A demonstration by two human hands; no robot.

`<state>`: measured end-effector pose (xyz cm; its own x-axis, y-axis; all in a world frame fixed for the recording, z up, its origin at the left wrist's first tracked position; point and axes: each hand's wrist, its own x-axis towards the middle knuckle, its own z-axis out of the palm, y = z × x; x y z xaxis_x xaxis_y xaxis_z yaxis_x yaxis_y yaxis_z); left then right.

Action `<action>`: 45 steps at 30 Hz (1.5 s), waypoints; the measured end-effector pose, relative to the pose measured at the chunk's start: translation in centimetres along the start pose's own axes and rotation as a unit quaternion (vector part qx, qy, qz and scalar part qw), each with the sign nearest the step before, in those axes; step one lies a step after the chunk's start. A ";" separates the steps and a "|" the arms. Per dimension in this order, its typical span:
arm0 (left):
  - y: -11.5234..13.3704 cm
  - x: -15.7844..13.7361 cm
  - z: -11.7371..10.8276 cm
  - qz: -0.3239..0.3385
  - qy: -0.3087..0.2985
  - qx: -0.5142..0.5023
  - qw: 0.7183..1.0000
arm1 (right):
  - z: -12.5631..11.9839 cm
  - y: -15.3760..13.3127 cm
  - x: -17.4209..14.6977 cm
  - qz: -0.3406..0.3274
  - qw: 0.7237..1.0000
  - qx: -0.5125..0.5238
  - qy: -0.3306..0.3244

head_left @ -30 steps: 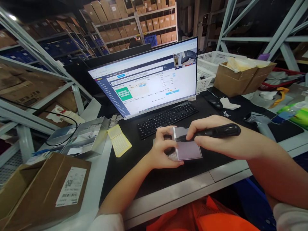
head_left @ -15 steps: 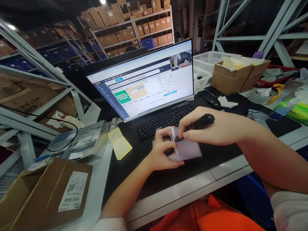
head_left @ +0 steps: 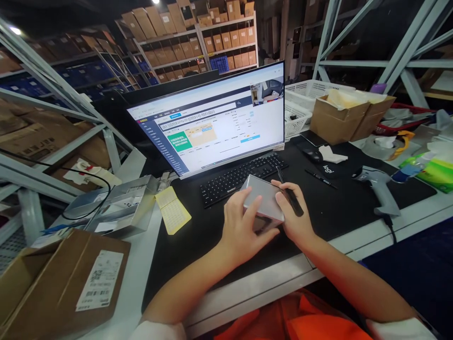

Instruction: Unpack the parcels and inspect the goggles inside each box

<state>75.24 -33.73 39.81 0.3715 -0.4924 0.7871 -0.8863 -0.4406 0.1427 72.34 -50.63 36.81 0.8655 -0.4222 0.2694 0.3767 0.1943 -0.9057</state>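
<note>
Between both hands a small box with shiny wrap point(head_left: 262, 194) is held tilted above the black desk mat, just in front of the keyboard. My left hand point(head_left: 244, 226) grips it from the left, fingers over its top face and thumb underneath. My right hand point(head_left: 295, 215) is closed around a black utility knife point(head_left: 293, 200), whose slim end points up toward the monitor. The right thumb and fingers also press against the box's right edge. Part of the box's lower side is hidden by my fingers.
A keyboard point(head_left: 244, 175) and lit monitor point(head_left: 212, 125) stand ahead. Yellow notepaper point(head_left: 172, 210) and an open cardboard box point(head_left: 67, 283) are at left. At right lie a pen point(head_left: 321, 179), a mouse point(head_left: 311, 152), a barcode scanner point(head_left: 378, 186) and a tape roll point(head_left: 384, 144).
My right hand has dropped from over the box to its right side, turning the knife upward. The box has been lifted and turned, showing another face. The pen and scanner are now uncovered.
</note>
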 end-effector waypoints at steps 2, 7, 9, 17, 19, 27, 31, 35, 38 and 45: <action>-0.7 0.6 -1.5 0.024 -0.048 -0.033 0.998 | 0.2 0.4 1.1 0.009 0.998 0.037 -0.052; -5.6 1.4 -2.4 0.046 -0.095 -0.212 0.972 | -1.0 0.6 4.2 0.039 0.977 0.082 -0.195; -7.0 1.1 -1.5 0.059 -0.079 -0.284 0.954 | -1.6 0.8 4.3 0.041 0.977 0.080 -0.194; -6.4 -0.1 1.6 0.056 0.058 -0.298 0.951 | -2.7 1.1 2.6 0.015 0.983 0.053 -0.176; -6.1 -0.2 1.6 0.047 0.077 -0.271 0.958 | -2.7 0.8 2.7 0.001 0.983 0.027 -0.183; -5.1 -0.3 1.2 0.049 0.086 -0.223 0.970 | -3.7 -4.9 2.3 -0.164 0.966 -0.100 -0.173; -4.4 0.0 1.1 0.067 0.096 -0.217 0.969 | -4.3 -8.2 1.6 -0.148 0.946 -0.126 -0.259; -4.3 -0.2 1.4 0.069 0.100 -0.235 0.965 | -3.4 -9.4 1.7 -0.094 0.944 -0.149 -0.278; -4.1 -0.3 1.5 0.074 0.104 -0.245 0.961 | -2.3 -9.9 2.0 -0.051 0.949 -0.157 -0.270; -3.2 -0.3 1.1 0.095 0.102 -0.248 0.959 | -0.9 -12.5 4.0 0.066 0.920 -0.189 -0.337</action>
<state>78.29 -33.03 38.42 0.1739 -0.3484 0.9211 -0.9738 0.0784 0.2135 70.84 -55.53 48.94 0.9514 0.2535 0.1748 0.2218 -0.1703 -0.9601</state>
